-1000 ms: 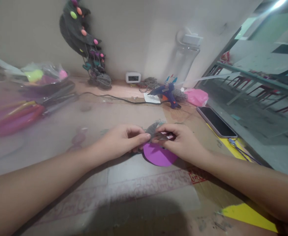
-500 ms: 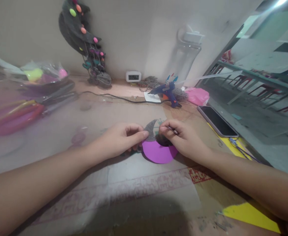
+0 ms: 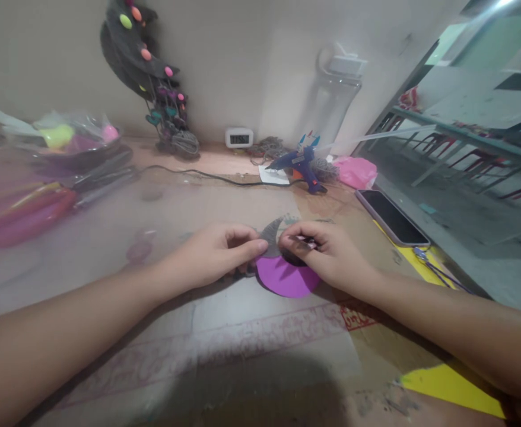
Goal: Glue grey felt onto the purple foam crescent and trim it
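A crescent piece (image 3: 287,279), flat purple on its lower part and wrapped in grey yarn (image 3: 270,237) on its upper left, lies between both hands near the middle of the view. Thumb and fingers of my left hand (image 3: 229,252) pinch its left edge where grey meets purple. Over its right side, my right hand (image 3: 320,246) is closed in a pinch on something small and dark that I cannot make out. The inner curve of the crescent is partly hidden by the right fingers.
Behind stand a blue glue gun (image 3: 302,166) with its cord, a white clock (image 3: 239,137) and a clear bottle (image 3: 334,101). A phone (image 3: 391,217) lies right, yellow paper (image 3: 454,388) lower right. Left are a bagged bowl (image 3: 73,145) and red-handled scissors (image 3: 33,207). A decorated grey crescent (image 3: 131,53) leans behind.
My right hand has moved slightly left and down, nearer the grey yarn. My left hand keeps its pinch on the crescent. The whole view has shifted a little.
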Demonstrator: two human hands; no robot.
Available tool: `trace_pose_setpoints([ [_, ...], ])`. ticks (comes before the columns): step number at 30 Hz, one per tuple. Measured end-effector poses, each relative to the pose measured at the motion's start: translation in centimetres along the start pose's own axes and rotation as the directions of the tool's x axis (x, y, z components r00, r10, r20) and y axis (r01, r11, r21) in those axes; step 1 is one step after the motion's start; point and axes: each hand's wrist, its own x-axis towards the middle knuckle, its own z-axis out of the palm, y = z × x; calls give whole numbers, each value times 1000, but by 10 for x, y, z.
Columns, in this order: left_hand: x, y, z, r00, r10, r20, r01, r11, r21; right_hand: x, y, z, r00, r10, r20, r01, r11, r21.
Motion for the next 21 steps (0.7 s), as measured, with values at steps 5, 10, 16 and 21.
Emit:
trace_pose_setpoints([
  [5,2,-2,-2,1000,-24,12,25,996,-82,3,2,-6,992,26,-125,-33,998,-50],
  [10,3,-6,-3,1000,-9,-8,8,983,-186,8,12,-8,983,78,-167,-56,990,131],
  [16,4,-7,-3,1000,10,2,-9,968,-252,16,28,-11,982,128,-140,-42,868,495],
  [21,3,3,-4,999,-36,-13,32,964,-265,20,38,-13,978,156,-136,-61,845,531],
])
